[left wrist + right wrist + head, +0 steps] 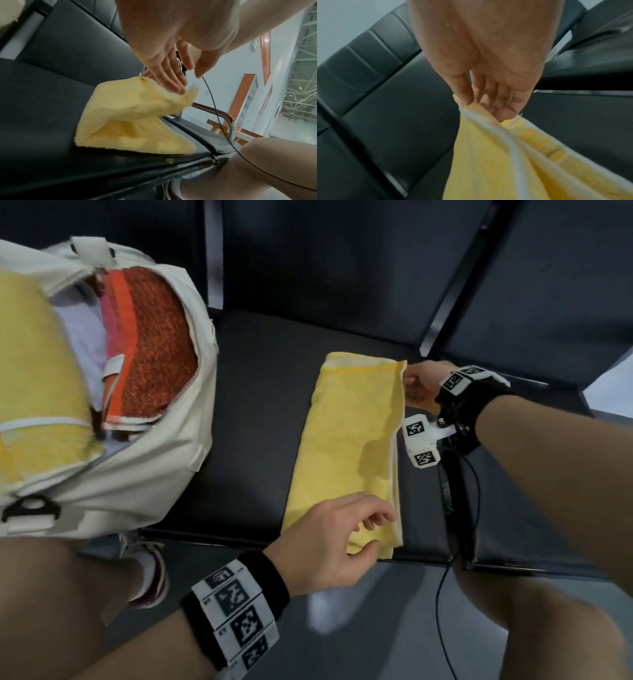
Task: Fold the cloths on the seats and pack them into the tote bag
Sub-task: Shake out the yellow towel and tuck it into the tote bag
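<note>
A yellow cloth (349, 440) (130, 119) (488, 162), folded into a long strip, lies on the black seat (253, 405), right of the cream tote bag (164, 467). My right hand (409, 381) (476, 104) pinches the strip's far right corner by its white hem, between thumb and fingers. My left hand (373, 529) (189, 83) is at the near end. Its fingers (171, 83) are nearly straight and touch the slightly raised top layer, with the thumb held apart. The tote bag stands unzipped on the left part of the seat.
Inside the bag lie an orange-red cloth (154, 347), a white cloth (85, 337) and another yellow cloth (34, 371). A black cable (448, 542) hangs from my right wrist past the seat's front edge. My knees and a shoe (147, 570) are below the seat.
</note>
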The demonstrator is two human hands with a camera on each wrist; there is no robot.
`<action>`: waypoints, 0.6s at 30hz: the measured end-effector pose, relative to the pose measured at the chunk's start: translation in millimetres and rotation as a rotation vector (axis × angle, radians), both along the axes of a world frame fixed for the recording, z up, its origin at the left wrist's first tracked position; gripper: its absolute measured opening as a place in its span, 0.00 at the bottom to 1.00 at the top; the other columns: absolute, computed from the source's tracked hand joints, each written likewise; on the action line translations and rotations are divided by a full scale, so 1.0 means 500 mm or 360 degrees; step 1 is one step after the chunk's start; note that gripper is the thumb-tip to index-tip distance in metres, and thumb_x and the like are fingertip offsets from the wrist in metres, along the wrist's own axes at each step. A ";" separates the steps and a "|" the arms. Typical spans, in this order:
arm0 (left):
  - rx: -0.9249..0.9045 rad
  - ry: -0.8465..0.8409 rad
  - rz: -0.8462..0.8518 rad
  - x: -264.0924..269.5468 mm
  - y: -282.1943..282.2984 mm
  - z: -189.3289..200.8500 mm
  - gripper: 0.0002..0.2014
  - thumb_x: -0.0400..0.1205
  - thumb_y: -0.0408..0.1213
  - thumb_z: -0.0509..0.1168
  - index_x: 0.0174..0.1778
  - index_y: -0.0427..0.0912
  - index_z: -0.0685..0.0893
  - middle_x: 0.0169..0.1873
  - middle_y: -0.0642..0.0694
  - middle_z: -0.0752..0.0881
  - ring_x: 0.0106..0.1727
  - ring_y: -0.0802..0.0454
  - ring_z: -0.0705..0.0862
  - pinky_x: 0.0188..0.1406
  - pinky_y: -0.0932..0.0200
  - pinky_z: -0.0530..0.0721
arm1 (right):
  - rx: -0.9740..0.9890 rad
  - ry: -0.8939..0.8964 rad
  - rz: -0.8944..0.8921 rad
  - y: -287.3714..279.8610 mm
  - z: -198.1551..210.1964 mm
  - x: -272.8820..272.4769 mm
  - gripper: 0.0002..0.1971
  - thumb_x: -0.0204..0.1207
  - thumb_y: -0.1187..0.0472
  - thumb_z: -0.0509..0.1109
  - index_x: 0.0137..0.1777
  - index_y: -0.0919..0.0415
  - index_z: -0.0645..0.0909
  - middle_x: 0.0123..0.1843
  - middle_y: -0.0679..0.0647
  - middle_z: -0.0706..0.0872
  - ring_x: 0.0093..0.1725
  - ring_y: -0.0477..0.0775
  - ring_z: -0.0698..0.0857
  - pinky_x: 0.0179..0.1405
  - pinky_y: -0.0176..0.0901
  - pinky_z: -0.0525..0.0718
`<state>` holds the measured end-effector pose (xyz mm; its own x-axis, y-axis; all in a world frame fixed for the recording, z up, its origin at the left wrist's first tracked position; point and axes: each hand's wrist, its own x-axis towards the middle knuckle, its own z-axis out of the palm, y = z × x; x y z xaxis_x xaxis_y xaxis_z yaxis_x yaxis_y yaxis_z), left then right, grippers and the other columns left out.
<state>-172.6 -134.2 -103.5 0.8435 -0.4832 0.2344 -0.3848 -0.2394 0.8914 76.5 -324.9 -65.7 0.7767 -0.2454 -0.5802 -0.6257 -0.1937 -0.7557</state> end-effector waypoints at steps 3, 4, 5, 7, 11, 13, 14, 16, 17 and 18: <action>0.0197 -0.0137 0.0112 0.010 0.012 -0.018 0.11 0.78 0.33 0.70 0.56 0.44 0.84 0.46 0.54 0.84 0.50 0.59 0.82 0.50 0.62 0.83 | -0.0081 0.0019 0.0012 -0.030 -0.011 -0.028 0.23 0.86 0.65 0.58 0.27 0.63 0.78 0.21 0.53 0.76 0.15 0.49 0.74 0.19 0.32 0.74; 0.0312 -0.0211 0.0167 0.015 0.021 -0.027 0.10 0.78 0.35 0.70 0.54 0.45 0.84 0.44 0.54 0.83 0.48 0.58 0.81 0.47 0.58 0.84 | -0.0326 -0.0010 0.0106 -0.033 -0.016 -0.046 0.17 0.84 0.64 0.63 0.31 0.63 0.81 0.26 0.55 0.80 0.19 0.50 0.78 0.23 0.36 0.79; 0.0432 -0.0271 0.0205 0.020 0.031 -0.037 0.08 0.76 0.36 0.70 0.51 0.46 0.84 0.42 0.54 0.82 0.46 0.57 0.81 0.43 0.54 0.85 | -0.0644 -0.0061 0.0279 -0.031 -0.019 -0.069 0.11 0.81 0.63 0.68 0.36 0.61 0.84 0.30 0.55 0.83 0.25 0.51 0.81 0.29 0.40 0.83; 0.0638 -0.0317 0.0229 0.028 0.052 -0.057 0.08 0.72 0.39 0.74 0.44 0.46 0.83 0.40 0.53 0.81 0.43 0.53 0.81 0.38 0.50 0.86 | -0.1073 -0.0220 0.0777 -0.016 -0.027 -0.133 0.04 0.77 0.60 0.72 0.42 0.56 0.86 0.36 0.51 0.87 0.33 0.48 0.83 0.36 0.38 0.84; 0.0934 -0.0254 0.0111 0.025 0.073 -0.087 0.19 0.61 0.43 0.83 0.43 0.46 0.83 0.41 0.52 0.80 0.43 0.50 0.80 0.36 0.51 0.85 | -0.1173 -0.0259 0.1614 0.039 -0.025 -0.299 0.04 0.75 0.53 0.73 0.42 0.52 0.85 0.39 0.44 0.87 0.40 0.45 0.86 0.42 0.37 0.85; 0.1041 -0.0243 0.0054 0.016 0.074 -0.099 0.23 0.57 0.40 0.84 0.45 0.46 0.83 0.42 0.51 0.79 0.43 0.49 0.79 0.35 0.53 0.84 | -0.1177 -0.0218 0.1853 0.056 -0.038 -0.364 0.09 0.73 0.46 0.74 0.44 0.50 0.82 0.42 0.43 0.85 0.43 0.46 0.84 0.46 0.43 0.86; 0.1084 -0.0256 0.0055 0.013 0.071 -0.104 0.23 0.56 0.37 0.83 0.45 0.46 0.83 0.43 0.50 0.79 0.43 0.48 0.79 0.34 0.53 0.82 | -0.1203 -0.0207 0.1927 0.060 -0.049 -0.391 0.12 0.72 0.44 0.75 0.46 0.50 0.81 0.45 0.43 0.83 0.45 0.47 0.83 0.48 0.44 0.85; 0.1115 -0.0305 0.0122 0.011 0.066 -0.110 0.20 0.57 0.30 0.79 0.43 0.46 0.82 0.41 0.50 0.78 0.42 0.47 0.78 0.33 0.54 0.81 | -0.1267 -0.0262 0.1982 0.065 -0.082 -0.436 0.18 0.70 0.43 0.76 0.53 0.50 0.79 0.52 0.45 0.79 0.52 0.49 0.78 0.53 0.46 0.81; 0.1101 -0.0324 0.0151 0.011 0.064 -0.110 0.18 0.60 0.29 0.78 0.41 0.46 0.82 0.40 0.50 0.78 0.42 0.47 0.79 0.33 0.53 0.81 | -0.1295 -0.0319 0.1948 0.063 -0.099 -0.454 0.20 0.70 0.44 0.76 0.57 0.51 0.78 0.55 0.47 0.77 0.56 0.50 0.75 0.56 0.46 0.79; 0.1066 -0.0345 0.0172 0.012 0.063 -0.109 0.14 0.63 0.30 0.77 0.40 0.46 0.82 0.39 0.50 0.79 0.41 0.47 0.79 0.33 0.53 0.82 | -0.1319 -0.0386 0.1869 0.061 -0.114 -0.470 0.21 0.70 0.46 0.77 0.59 0.53 0.79 0.57 0.48 0.77 0.58 0.52 0.74 0.58 0.47 0.78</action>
